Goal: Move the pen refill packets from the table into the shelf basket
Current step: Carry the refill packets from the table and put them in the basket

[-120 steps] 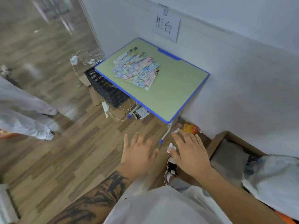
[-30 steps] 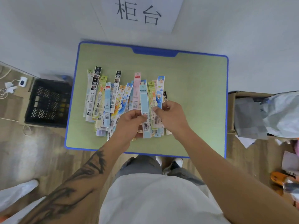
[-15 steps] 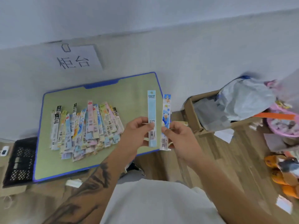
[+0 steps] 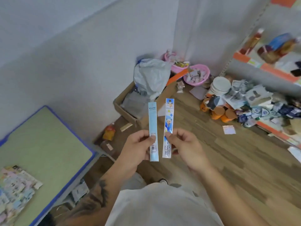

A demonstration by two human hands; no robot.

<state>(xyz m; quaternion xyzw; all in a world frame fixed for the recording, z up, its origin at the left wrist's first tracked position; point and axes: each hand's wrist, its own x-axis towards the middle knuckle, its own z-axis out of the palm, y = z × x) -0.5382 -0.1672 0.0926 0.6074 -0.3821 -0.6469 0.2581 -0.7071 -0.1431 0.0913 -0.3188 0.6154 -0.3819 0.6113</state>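
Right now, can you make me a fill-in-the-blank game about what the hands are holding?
1. Each hand holds ____ packet.
2. The plain light-blue packet is in the ____ hand.
3. The cartoon packet is pinched by the right hand, and both packets stand ____.
4. The rest of the packets lie on the ____ table.

Missing words: one; left; upright; green
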